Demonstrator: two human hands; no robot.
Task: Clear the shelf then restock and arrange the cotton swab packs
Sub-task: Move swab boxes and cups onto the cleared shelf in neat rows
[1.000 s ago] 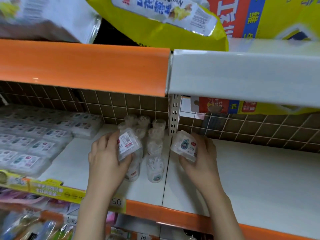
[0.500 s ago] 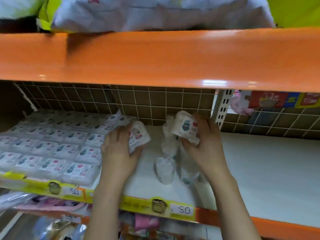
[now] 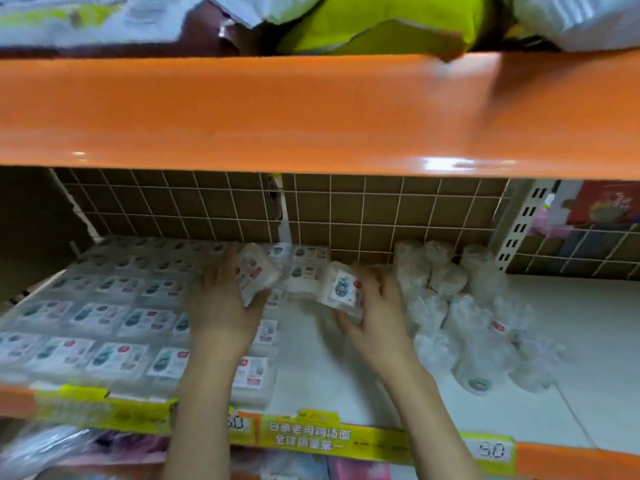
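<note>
restocking midway | left hand (image 3: 221, 306) gripping pack (image 3: 258, 271), right hand (image 3: 375, 306) gripping pack (image 3: 341, 287) | shelf (image 3: 346, 368): rows filling at 9 o'clock, loose tubs (image 3: 460, 306) waiting at 3 o'clock

Soft, even indoor light falls from above, leaving white glare streaks on the glossy orange shelf edge (image 3: 311, 112) and dim shadow beneath it at the far left. The whole frame is motion-blurred; labels on the cotton swab packs (image 3: 104, 327) smear, and straight lines bow toward the edges.
</note>
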